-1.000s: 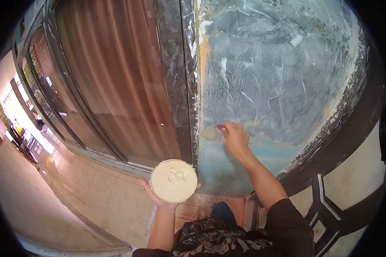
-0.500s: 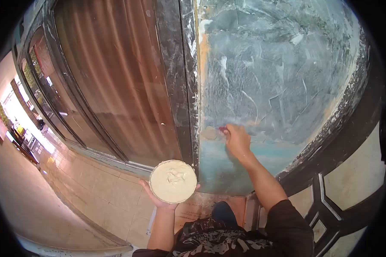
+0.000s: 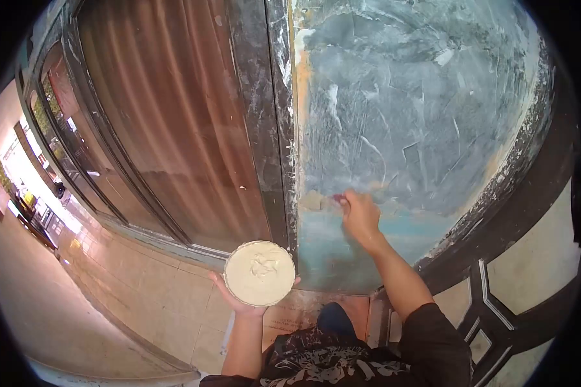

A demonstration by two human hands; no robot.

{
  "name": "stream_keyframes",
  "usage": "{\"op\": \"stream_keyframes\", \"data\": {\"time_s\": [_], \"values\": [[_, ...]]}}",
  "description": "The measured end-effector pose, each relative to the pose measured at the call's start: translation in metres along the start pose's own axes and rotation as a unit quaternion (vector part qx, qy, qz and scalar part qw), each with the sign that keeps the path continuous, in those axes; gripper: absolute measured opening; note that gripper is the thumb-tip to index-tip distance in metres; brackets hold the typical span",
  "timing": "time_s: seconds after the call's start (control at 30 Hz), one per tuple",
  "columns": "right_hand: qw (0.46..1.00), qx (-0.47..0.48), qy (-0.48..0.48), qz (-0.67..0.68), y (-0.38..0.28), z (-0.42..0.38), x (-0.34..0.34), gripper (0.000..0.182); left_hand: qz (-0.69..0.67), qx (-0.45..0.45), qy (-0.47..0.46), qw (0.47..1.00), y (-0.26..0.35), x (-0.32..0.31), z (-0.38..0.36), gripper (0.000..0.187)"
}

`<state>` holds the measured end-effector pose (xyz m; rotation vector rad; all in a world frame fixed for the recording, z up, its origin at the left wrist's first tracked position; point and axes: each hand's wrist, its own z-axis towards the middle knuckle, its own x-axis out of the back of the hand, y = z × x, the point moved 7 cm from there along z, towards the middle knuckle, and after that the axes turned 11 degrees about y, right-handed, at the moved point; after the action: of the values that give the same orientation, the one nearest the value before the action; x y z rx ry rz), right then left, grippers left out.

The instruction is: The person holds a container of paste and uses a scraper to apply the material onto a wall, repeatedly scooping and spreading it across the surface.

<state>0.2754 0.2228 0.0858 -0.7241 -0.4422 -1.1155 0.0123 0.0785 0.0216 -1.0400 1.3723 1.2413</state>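
1. Right hand [image 3: 360, 215] up against the wall, grip closed around a small tool with a dark red handle [image 3: 337, 198]; only the handle end shows past the fingers, blade too small to make out.
2. Tool tip pressed onto a pale beige patch of filler [image 3: 314, 201] near the left edge of the blue-grey plastered wall panel [image 3: 419, 103], just beside the door frame.
3. Right forearm slanting down and to the right from the wrist, ending in a dark rolled sleeve [image 3: 432, 342] at the bottom of the view.
4. Left hand [image 3: 239, 302] held low, palm up, fingers curled under and around a round shallow dish of cream-coloured putty [image 3: 259, 272]; grip closed on it from below.
5. Putty surface mostly smooth, with a scooped, ruffled mark near the middle; dish held level, well apart from the right hand and below it.
6. Wall panel streaked with white scrape marks and swirls, an orange strip running down its left edge, a brighter blue band across the lower part.
7. Left of the panel, a dark upright metal door frame [image 3: 274, 122] spattered with white, then brown glass [image 3: 168, 129] showing reflections.
8. Below, a floor of beige tiles [image 3: 155, 297]; at right, a dark frame with cream panels [image 3: 529, 277].
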Motion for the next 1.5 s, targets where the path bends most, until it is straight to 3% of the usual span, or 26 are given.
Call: {"op": "stream_keyframes", "data": {"time_s": [0.07, 0.17, 0.4, 0.67, 0.73, 0.83, 1.0, 1.13, 1.27, 1.33, 1.5], "values": [[0.997, 0.005, 0.053, 0.047, -0.002, 0.011, 0.016, 0.009, -0.024, 0.003, -0.005, 1.0, 0.0, -0.003, 0.0, 0.119], [0.998, -0.008, 0.044, 0.052, -0.004, 0.009, 0.022, 0.009, 0.021, -0.006, 0.003, 1.0, 0.002, 0.0, 0.002, 0.119], [0.998, 0.018, -0.045, 0.028, 0.006, -0.029, -0.029, 0.009, 0.003, -0.004, 0.019, 1.0, -0.002, 0.004, 0.001, 0.118], [0.996, 0.008, 0.055, 0.073, -0.008, 0.011, 0.017, 0.009, 0.008, 0.003, 0.025, 1.0, -0.004, 0.005, 0.0, 0.117], [0.996, 0.005, 0.049, 0.079, -0.004, 0.0, 0.011, 0.007, 0.031, -0.003, 0.027, 0.999, -0.003, 0.009, 0.001, 0.117], [0.997, 0.004, -0.05, 0.053, -0.001, -0.023, -0.019, 0.007, 0.056, -0.004, 0.023, 0.998, -0.003, 0.012, 0.002, 0.116], [0.999, -0.007, -0.023, 0.047, 0.0, -0.003, -0.014, 0.009, 0.099, -0.023, 0.017, 0.995, -0.001, 0.007, 0.001, 0.116], [0.996, -0.001, 0.025, 0.082, -0.004, 0.01, 0.009, 0.011, 0.04, -0.012, 0.032, 0.999, 0.0, 0.008, -0.002, 0.118], [0.996, 0.018, -0.01, 0.084, 0.003, -0.018, -0.013, 0.01, 0.023, -0.015, 0.007, 1.0, 0.003, 0.01, -0.001, 0.121], [0.996, 0.031, -0.073, 0.047, 0.003, -0.031, -0.033, 0.011, 0.043, -0.025, 0.03, 0.998, 0.004, 0.011, -0.001, 0.121], [0.999, 0.02, -0.03, 0.025, -0.002, -0.004, -0.022, 0.01, 0.02, -0.006, 0.018, 1.0, 0.003, 0.002, -0.003, 0.119]]}}
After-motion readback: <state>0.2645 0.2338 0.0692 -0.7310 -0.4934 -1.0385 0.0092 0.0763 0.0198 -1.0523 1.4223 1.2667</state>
